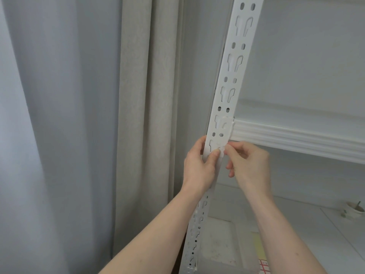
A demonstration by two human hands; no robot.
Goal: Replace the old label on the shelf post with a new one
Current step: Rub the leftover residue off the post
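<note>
A white slotted shelf post point(232, 80) runs from the top right down to the bottom middle. A white label point(220, 155) lies on the post just below the shelf beam. My left hand point(199, 167) wraps round the post's left edge, its thumb pressing on the front of the post by the label. My right hand point(249, 165) is at the post's right edge with curled fingers and pinches the label's upper right edge between thumb and forefinger. The lower part of the label is hidden behind my hands.
A white shelf beam point(296, 139) joins the post on the right. Beige and grey curtains point(138, 115) hang on the left. Below are a translucent box point(221, 246), a small roll of tape point(353, 211) on the lower shelf, and a red-and-white patterned item point(263, 266).
</note>
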